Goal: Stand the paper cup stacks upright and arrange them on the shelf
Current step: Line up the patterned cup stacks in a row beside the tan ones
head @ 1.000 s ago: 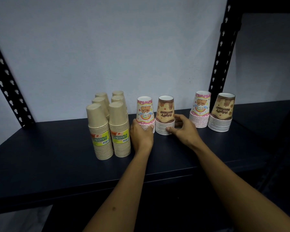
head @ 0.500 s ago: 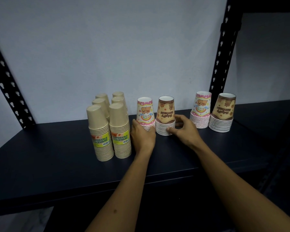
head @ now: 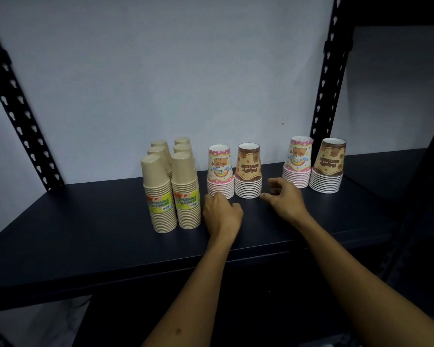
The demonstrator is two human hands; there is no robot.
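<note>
Both hands are pulling back from the middle pair of stacks since a second ago: then the left hand was pressed against the pink stack and the right hand was cupped at the side of the brown one, now neither is gripping anything. Left hand is sitting palm down on the dark shelf, fingers loosely curled, knuckles just at the base of the pink patterned stack, possibly brushing its lowest rims; cannot tell for sure. Right hand is hovering open with fingers spread and curved, thumb tip near the bottom of the brown patterned stack but apart from it.

All cup stacks are standing mouth down on the shelf. Pink and brown middle stacks are standing side by side, touching or nearly so. A second pink stack and second brown stack are sitting further right, close together, near the black perforated upright. On the left, six plain kraft stacks are grouped in two rows, the front two bearing yellow-green labels. White wall behind.
</note>
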